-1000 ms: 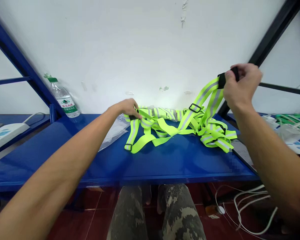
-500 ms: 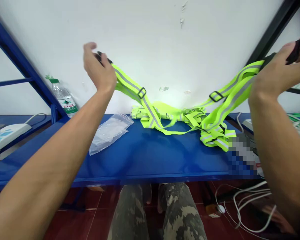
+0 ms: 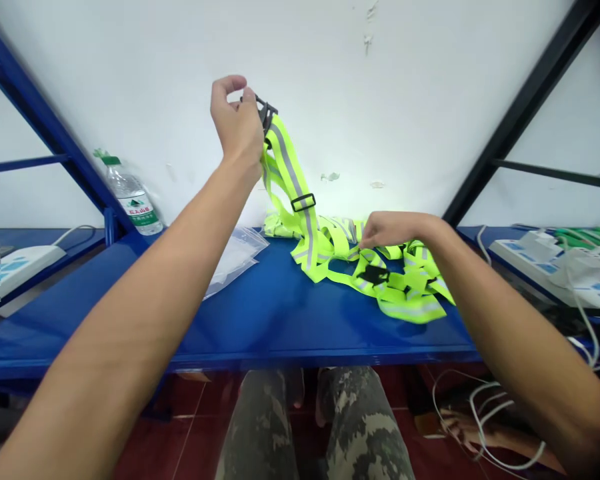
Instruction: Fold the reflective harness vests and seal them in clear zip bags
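A neon yellow reflective strap harness [image 3: 380, 267] with grey stripes lies bunched on the blue shelf [image 3: 280, 320]. My left hand [image 3: 237, 123] is raised high and pinches the black buckle end of one strap [image 3: 290, 173], which hangs from it down to the pile. My right hand [image 3: 387, 230] is low on the pile, fingers closed on the straps near a black buckle [image 3: 375, 275].
A clear plastic bag [image 3: 235, 257] lies left of the harness. A water bottle [image 3: 130, 200] stands against the wall at the back left. White power strips [image 3: 545, 257] and cables sit on the right, another white device [image 3: 15, 267] on the left. My knees show below the shelf.
My right hand dropped its raised strap end and came down onto the pile. My left hand, which lifted its strap end up from the shelf, moved rightward still holding it high.
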Available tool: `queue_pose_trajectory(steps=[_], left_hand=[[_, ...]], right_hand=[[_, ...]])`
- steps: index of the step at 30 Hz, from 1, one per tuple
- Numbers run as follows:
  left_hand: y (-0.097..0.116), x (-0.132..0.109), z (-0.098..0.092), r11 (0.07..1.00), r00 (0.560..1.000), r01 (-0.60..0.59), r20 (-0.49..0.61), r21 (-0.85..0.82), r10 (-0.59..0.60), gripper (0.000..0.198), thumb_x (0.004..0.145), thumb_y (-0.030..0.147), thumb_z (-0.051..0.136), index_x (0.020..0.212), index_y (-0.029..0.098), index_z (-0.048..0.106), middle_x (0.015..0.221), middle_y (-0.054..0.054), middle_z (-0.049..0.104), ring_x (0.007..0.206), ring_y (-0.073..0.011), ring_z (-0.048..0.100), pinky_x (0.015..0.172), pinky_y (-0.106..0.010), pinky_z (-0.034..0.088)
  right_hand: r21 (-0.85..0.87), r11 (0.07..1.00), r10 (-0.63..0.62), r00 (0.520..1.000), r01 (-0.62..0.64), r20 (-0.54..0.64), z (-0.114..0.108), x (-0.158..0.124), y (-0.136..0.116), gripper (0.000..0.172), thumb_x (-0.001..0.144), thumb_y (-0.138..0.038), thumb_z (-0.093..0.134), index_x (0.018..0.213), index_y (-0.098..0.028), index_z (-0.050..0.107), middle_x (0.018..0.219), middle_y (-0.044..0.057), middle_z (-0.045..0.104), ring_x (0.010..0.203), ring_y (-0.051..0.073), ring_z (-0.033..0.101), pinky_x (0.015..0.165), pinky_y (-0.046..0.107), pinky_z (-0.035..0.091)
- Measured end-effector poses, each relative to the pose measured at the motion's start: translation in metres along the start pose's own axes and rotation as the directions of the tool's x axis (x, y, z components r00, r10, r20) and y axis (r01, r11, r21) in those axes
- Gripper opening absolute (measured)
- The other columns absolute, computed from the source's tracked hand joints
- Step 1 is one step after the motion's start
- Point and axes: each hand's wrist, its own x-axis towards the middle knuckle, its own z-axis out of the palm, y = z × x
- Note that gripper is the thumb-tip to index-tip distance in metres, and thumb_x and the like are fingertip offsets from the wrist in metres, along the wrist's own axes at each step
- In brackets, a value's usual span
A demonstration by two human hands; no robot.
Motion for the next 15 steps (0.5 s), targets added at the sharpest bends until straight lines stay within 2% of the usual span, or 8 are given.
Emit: queue_pose_trajectory(steps=[2,4,6,7,8,10,13,15], left_hand=[[0.000,0.007,0.002,0.994,0.998,-0.045,-0.049,-0.098,0.041,0.010,0.096,0.016,0.049,0.099,0.026,0.047,0.087,0.002,0.050,0.089,-0.0095,0.049,0.076,-0.024,0.040],[-0.004,0.010,0.001,0.985,0.999,-0.033,-0.031,-0.167,0.028,0.013,0.092,0.010,0.049,0.090,0.022,0.050,0.077,0.002,0.049,0.075,-0.0089,0.049,0.066,-0.023,0.040],[-0.008,0.007,-0.002,0.974,0.998,0.062,0.044,-0.216,-0.053,0.011,0.089,0.013,0.052,0.087,0.023,0.053,0.069,0.002,0.049,0.067,-0.0106,0.050,0.058,-0.023,0.041],[-0.009,0.004,-0.005,0.964,0.991,0.119,0.093,-0.236,-0.100,0.008,0.088,0.017,0.055,0.085,0.024,0.054,0.066,0.002,0.050,0.064,-0.0119,0.051,0.055,-0.023,0.041],[-0.010,0.001,-0.009,0.950,0.977,0.182,0.158,-0.253,-0.145,0.006,0.087,0.021,0.058,0.083,0.025,0.055,0.064,0.002,0.050,0.060,-0.0126,0.051,0.051,-0.024,0.040],[-0.008,-0.006,-0.017,0.910,0.920,0.303,0.336,-0.283,-0.202,0.009,0.088,0.028,0.060,0.081,0.025,0.056,0.059,0.004,0.048,0.049,-0.0104,0.047,0.046,-0.023,0.038],[-0.012,-0.013,-0.030,0.898,0.790,0.404,0.563,-0.177,-0.244,0.013,0.089,0.033,0.060,0.082,0.022,0.058,0.054,0.007,0.043,0.039,-0.0052,0.037,0.043,-0.020,0.033],[-0.023,-0.017,-0.033,0.935,0.721,0.350,0.623,0.049,-0.303,0.016,0.082,0.034,0.069,0.088,0.020,0.061,0.058,0.005,0.051,0.046,-0.0066,0.049,0.050,-0.021,0.039]], right_hand=[[-0.025,1.000,-0.006,0.995,0.004,-0.103,0.008,0.014,-0.002,0.039,0.081,-0.047,0.066,0.099,-0.015,0.076,0.109,0.013,0.073,0.097,0.031,0.068,0.086,0.041,0.053],[0.002,0.999,-0.035,0.980,0.036,-0.196,0.023,0.031,-0.006,0.067,0.077,-0.052,0.070,0.132,-0.015,0.062,0.139,0.014,0.058,0.122,0.033,0.059,0.100,0.042,0.048],[-0.011,0.998,-0.065,0.997,0.065,-0.051,0.044,0.048,-0.011,0.097,0.065,-0.052,0.081,0.149,-0.018,0.044,0.152,0.012,0.045,0.133,0.034,0.050,0.106,0.041,0.045],[-0.027,0.997,-0.066,0.997,0.067,0.036,0.055,0.056,-0.013,0.100,0.062,-0.051,0.083,0.149,-0.020,0.044,0.152,0.011,0.045,0.132,0.034,0.051,0.106,0.040,0.046],[-0.055,0.997,-0.048,0.994,0.054,0.097,0.064,0.064,-0.014,0.095,0.062,-0.049,0.084,0.146,-0.021,0.048,0.150,0.011,0.049,0.129,0.034,0.053,0.103,0.039,0.047],[-0.130,0.991,-0.008,0.997,0.018,0.080,0.078,0.075,-0.014,0.078,0.065,-0.041,0.083,0.137,-0.022,0.057,0.142,0.011,0.056,0.124,0.032,0.058,0.097,0.035,0.049],[-0.199,0.978,0.044,0.991,-0.069,-0.127,0.076,0.084,-0.009,0.051,0.074,-0.024,0.072,0.124,-0.019,0.063,0.130,0.014,0.063,0.116,0.031,0.060,0.089,0.034,0.049],[-0.199,0.971,0.068,0.948,-0.134,-0.310,0.063,0.083,-0.006,0.040,0.077,-0.017,0.061,0.117,-0.017,0.063,0.118,0.016,0.066,0.109,0.033,0.061,0.084,0.037,0.047]])
